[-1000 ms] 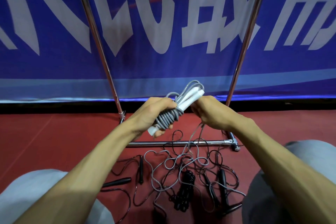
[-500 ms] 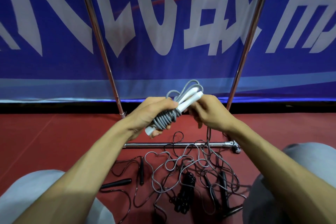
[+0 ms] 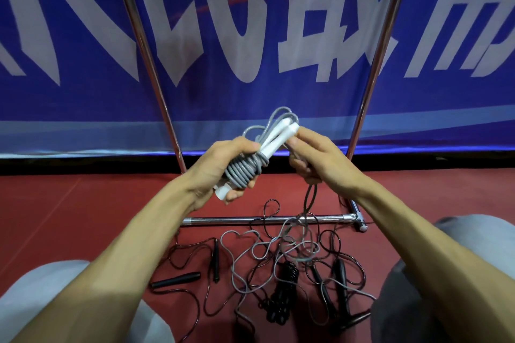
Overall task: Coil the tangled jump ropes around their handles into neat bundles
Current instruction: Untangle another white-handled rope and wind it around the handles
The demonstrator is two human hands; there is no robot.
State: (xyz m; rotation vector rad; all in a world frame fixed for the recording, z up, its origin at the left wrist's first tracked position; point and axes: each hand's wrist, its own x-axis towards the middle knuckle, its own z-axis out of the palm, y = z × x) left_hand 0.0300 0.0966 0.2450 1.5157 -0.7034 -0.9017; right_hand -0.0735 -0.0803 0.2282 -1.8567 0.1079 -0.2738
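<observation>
While a tangle (image 3: 264, 253) of grey and black jump ropes lies on the red floor (image 3: 83, 217) between the knees, a person holds one part-wound rope up at chest height before a blue banner (image 3: 83, 108). The left hand (image 3: 220, 164) is clenched round a pair of white handles (image 3: 274, 138), thumb over the grey coil (image 3: 242, 174) that binds their lower half. The handles slant from the left palm, low and near, up and away to the right, so their free tips sit just beside the right hand's fingertips. The right hand (image 3: 320, 156) is therefore the nearer one to the unwound end. Its lower fingers are curled on a loose strand (image 3: 310, 198) that drops almost straight down, past a steel bar (image 3: 237, 220), into the tangle. Whether that strand is the tail of the same grey rope cannot be told for certain, though it appears to run into the grey loops below. Judged from this, the next turn has to carry the strand across the handles' long axis and up toward the bare white tips, with slack drawn from below. A snag in the heap looks the likeliest hitch. One black bundle (image 3: 281, 292) lies already coiled on the floor among the loose cords.
</observation>
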